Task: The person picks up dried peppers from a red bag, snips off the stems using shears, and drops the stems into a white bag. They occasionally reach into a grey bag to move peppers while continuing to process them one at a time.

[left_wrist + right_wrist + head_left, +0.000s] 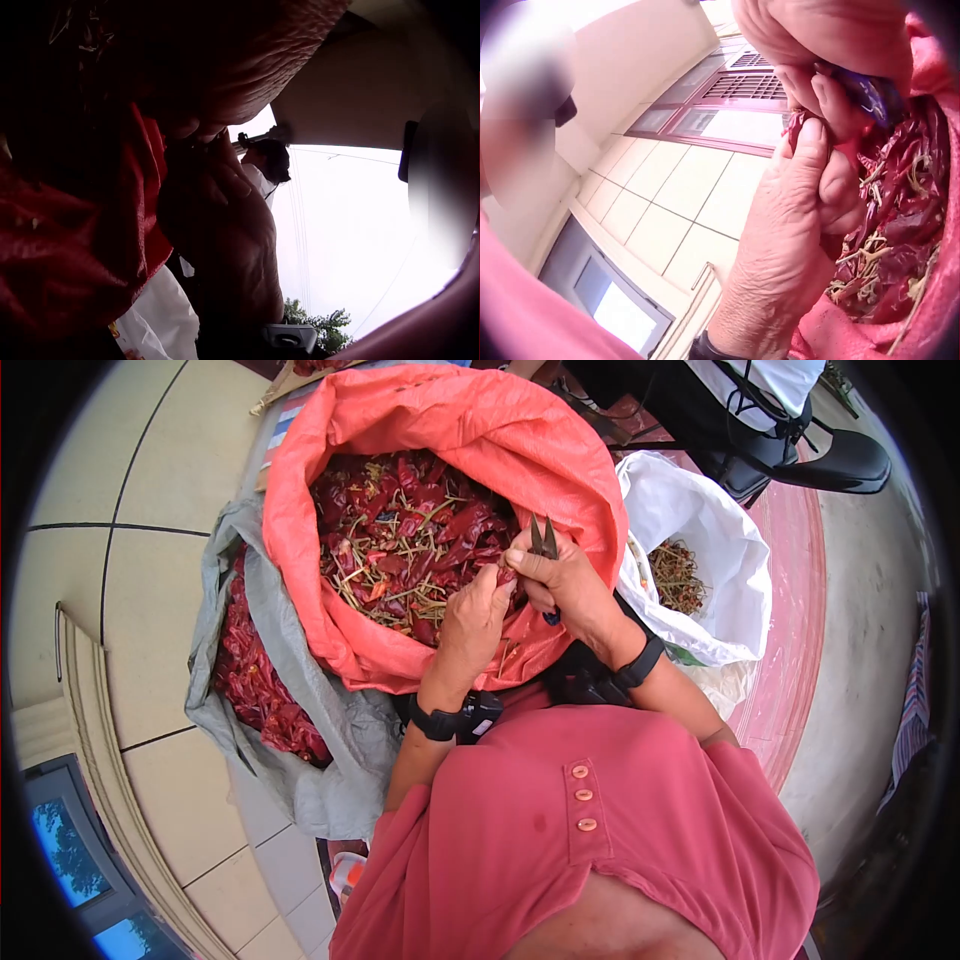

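Pod of dried dark-red chili, wrinkled skin (796, 126), sits in the left hand's (776, 225) fingertips, thumb on one side, curled fingers on the other, above the coral-red plastic sack with a thick folded rim (450, 392). Right hand (575, 585) is curled round small dark-bladed snips with blue-purple handles (543, 540); blades slightly apart, pointing away from the body, handles down in the palm. Right fingertips meet the left ones at the pod; can't tell if they pinch it too. For good control: grip short, near the end being worked, light pressure only, since dry skin likely cracks and sheds seeds. Tips of both hands touching is a decent brace. Main risk is the blades being so close to the fingers, so point them clear of the left thumb before any squeeze. Working low over the sack mouth should catch crumbs. Materials: loose mix in the sack, glossy crumpled dark-red pods (470, 520) tangled with thin, stiff, straw-coloured stalks (350, 575). Grey woven-looking sack (350, 785) on the left holds brighter red chilies (255, 680); soft creased white sack (742, 575) on the right holds wiry brown stalks (680, 575).
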